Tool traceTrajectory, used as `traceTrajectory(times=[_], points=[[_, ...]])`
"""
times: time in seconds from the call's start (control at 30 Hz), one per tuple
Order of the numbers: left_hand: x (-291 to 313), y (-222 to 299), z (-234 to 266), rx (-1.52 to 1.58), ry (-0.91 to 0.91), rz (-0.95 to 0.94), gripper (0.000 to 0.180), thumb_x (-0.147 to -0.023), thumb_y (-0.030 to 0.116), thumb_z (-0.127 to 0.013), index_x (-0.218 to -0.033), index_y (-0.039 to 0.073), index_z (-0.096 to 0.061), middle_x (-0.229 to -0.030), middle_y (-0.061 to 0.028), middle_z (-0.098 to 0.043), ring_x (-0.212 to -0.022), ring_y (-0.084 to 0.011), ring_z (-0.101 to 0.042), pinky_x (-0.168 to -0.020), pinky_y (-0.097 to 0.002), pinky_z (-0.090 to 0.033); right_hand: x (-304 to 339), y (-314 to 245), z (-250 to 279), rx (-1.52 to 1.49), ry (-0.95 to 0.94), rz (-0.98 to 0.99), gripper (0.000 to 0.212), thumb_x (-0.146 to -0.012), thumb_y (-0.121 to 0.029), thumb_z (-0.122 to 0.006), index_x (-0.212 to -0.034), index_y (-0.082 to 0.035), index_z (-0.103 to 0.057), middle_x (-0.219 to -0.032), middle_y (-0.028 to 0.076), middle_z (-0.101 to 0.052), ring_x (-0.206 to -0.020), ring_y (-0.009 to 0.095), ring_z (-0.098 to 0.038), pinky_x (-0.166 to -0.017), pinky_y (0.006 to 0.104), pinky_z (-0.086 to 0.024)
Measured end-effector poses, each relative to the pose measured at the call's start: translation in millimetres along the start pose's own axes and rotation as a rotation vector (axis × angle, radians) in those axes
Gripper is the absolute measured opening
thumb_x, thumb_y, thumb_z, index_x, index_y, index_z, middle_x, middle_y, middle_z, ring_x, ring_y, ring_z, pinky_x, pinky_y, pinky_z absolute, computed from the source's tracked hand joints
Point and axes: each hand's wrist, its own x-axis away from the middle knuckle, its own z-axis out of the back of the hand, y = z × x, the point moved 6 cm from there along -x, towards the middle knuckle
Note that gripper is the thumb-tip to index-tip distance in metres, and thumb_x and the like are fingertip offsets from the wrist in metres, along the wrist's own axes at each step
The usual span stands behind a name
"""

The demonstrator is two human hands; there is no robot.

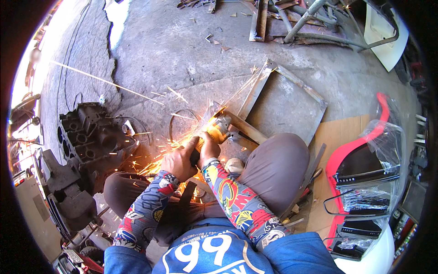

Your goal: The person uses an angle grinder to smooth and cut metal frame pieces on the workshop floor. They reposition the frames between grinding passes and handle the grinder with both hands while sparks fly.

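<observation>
My left hand [179,161] and my right hand [210,147] are both closed around an angle grinder [219,129] with a yellowish body and a grey metal head. The left hand sits on its rear part, and the right hand is nearer the head. At the grinder's front, its disc is at the near corner of a square frame of metal angle bars [299,83] lying on the floor. Glare hides the exact contact. Orange sparks [175,145] spray mainly toward my left leg, with some streaks flying farther out.
A dark engine block [93,132] and a rusty vise-like metal block [68,189] stand at the left. Flat cardboard [340,132] and a red-edged, plastic-wrapped panel [335,169] lie at the right. Scrap metal and pipes [310,20] are piled at the far right. A cable [171,121] loops nearby.
</observation>
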Motion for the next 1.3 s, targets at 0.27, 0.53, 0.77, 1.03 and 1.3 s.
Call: traceTrajectory(times=[0.27,0.53,0.77,1.03,1.3], points=[[0,-1,-2,-0.012,0.041,-0.057,0.09,-0.068,0.026,-0.081,-0.152,0.026,-0.047,-0.089,-0.0227,-0.071,-0.082,-0.0445,-0.072,-0.073,-0.0549,-0.057,-9,13,4,0.124,0.058,0.022,0.063,-0.081,-0.047,-0.075,-0.105,0.011,-0.073,-0.111,0.023,-0.075,-0.102,0.03,-0.072,-0.089,0.0403,-0.053],[-2,-1,-3,0.001,0.041,-0.056,0.09,-0.069,0.03,-0.083,-0.152,0.024,-0.047,-0.091,-0.0243,-0.071,-0.084,-0.0442,-0.072,-0.074,-0.0539,-0.057,-9,5,5,0.112,0.049,-0.003,0.052,-0.08,-0.032,-0.081,-0.115,0.003,-0.067,-0.107,0.014,-0.07,-0.088,0.029,-0.071,-0.08,0.0437,-0.059],[-5,3,-5,-0.012,0.092,-0.107,0.093,-0.07,0.036,-0.085,-0.154,0.022,-0.046,-0.095,-0.0245,-0.072,-0.086,-0.0443,-0.072,-0.075,-0.0538,-0.057,-17,4,9,0.116,0.09,0.065,0.068,-0.077,-0.048,-0.08,-0.109,0.012,-0.072,-0.116,0.024,-0.074,-0.106,0.032,-0.072,-0.092,0.0421,-0.055],[-3,1,-5,0.021,0.067,-0.066,0.084,-0.07,0.025,-0.081,-0.148,0.022,-0.05,-0.084,-0.0232,-0.071,-0.078,-0.0437,-0.072,-0.07,-0.0535,-0.057,-5,1,6,0.077,0.105,-0.005,0.063,-0.076,-0.041,-0.083,-0.109,0.012,-0.072,-0.113,0.02,-0.075,-0.098,0.029,-0.073,-0.086,0.0417,-0.056],[-1,-1,-7,-0.012,0.04,-0.058,0.087,-0.07,0.029,-0.081,-0.151,0.023,-0.047,-0.088,-0.0242,-0.072,-0.08,-0.0436,-0.072,-0.071,-0.0531,-0.057,10,-5,3,0.035,0.072,-0.03,0.055,-0.078,-0.035,-0.082,-0.112,0.006,-0.069,-0.107,0.016,-0.072,-0.09,0.028,-0.071,-0.082,0.0436,-0.058]])
